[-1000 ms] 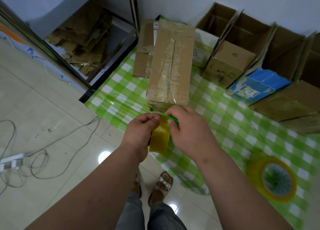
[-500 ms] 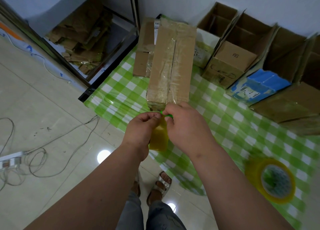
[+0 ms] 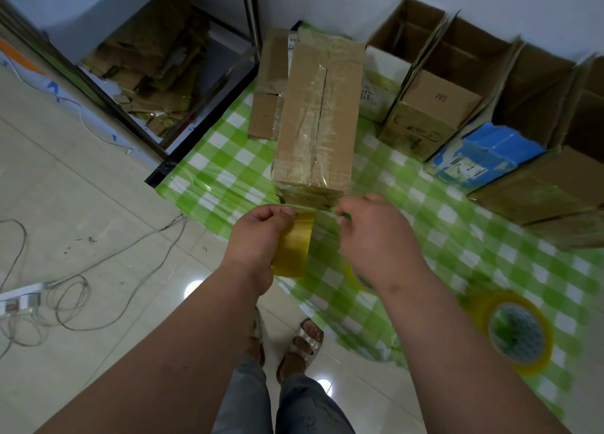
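While our left hand (image 3: 258, 237) pinches the top of a strip of yellowish tape (image 3: 294, 249) between curled fingers and thumb, just in front of the near end of the taped cardboard box (image 3: 317, 116), our right hand (image 3: 376, 241) closes its fingertips on a small green object (image 3: 341, 214) right beside it. The strip hangs down past the near edge of the bench (image 3: 457, 234), whose green checked cloth carries the box. A roll of tape (image 3: 519, 332) lies on the cloth, well off to the right.
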`<state>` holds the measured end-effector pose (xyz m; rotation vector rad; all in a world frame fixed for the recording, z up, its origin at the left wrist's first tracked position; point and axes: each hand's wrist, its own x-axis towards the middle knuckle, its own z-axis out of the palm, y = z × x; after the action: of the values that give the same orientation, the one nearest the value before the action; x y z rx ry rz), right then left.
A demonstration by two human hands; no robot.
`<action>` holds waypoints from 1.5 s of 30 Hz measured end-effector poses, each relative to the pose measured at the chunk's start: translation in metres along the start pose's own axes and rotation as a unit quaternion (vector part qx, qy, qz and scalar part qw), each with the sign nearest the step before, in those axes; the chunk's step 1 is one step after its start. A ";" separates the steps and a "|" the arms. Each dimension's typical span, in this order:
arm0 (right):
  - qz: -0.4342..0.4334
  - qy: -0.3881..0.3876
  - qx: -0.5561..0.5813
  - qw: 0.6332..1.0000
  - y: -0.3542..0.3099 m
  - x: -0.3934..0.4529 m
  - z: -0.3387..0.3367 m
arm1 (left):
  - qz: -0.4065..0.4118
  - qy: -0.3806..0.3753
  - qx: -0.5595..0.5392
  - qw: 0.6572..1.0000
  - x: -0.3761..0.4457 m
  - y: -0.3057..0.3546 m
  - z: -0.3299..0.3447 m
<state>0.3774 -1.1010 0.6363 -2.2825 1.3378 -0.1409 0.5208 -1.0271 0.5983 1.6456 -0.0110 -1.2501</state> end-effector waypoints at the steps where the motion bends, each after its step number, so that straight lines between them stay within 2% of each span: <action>1: 0.016 -0.003 -0.003 1.000 0.006 -0.001 -0.001 | -0.002 0.000 -0.002 1.000 0.000 0.000 0.000; 8: 0.099 -0.006 0.009 0.995 0.039 0.001 -0.003 | -0.018 -0.004 0.010 1.000 -0.006 -0.002 0.000; 13: 0.115 -0.032 -0.007 0.993 0.057 0.017 0.009 | -0.015 -0.012 0.016 1.000 -0.011 -0.002 -0.005; 19: 0.151 -0.120 -0.037 0.981 0.075 0.027 0.025 | 0.005 -0.020 0.040 0.999 -0.018 -0.005 -0.008; 21: 0.154 -0.087 -0.059 0.983 0.075 0.022 0.025 | 0.008 -0.014 0.045 0.999 -0.019 -0.005 -0.008; 23: 0.141 0.006 0.002 0.990 0.062 0.013 0.025 | 0.007 -0.011 0.043 0.999 -0.019 -0.006 -0.008; 25: 0.130 0.058 0.159 0.977 0.039 0.000 0.025 | 0.007 -0.017 0.041 0.999 -0.020 -0.006 -0.007; 27: 0.122 0.024 0.267 0.955 0.015 -0.012 0.030 | 0.009 -0.030 0.043 0.999 -0.021 -0.007 -0.006; 29: 0.127 -0.006 0.312 0.942 0.001 -0.019 0.039 | 0.015 -0.042 0.052 0.998 -0.023 -0.007 -0.004; 35: 0.188 -0.004 0.382 0.905 -0.008 -0.017 0.045 | 0.054 -0.036 0.079 0.995 -0.025 -0.008 -0.002; 40: 0.177 0.026 0.363 0.914 -0.011 -0.020 0.048 | 0.106 -0.009 0.144 0.984 -0.027 -0.012 0.001; 45: 0.172 0.008 0.370 0.913 -0.015 -0.018 0.050 | 0.185 0.008 0.262 0.947 -0.025 -0.017 -0.001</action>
<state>0.3967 -1.0617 0.6019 -1.3986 1.3661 -0.4591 0.5011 -1.0047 0.6041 1.9863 -0.6642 -0.9875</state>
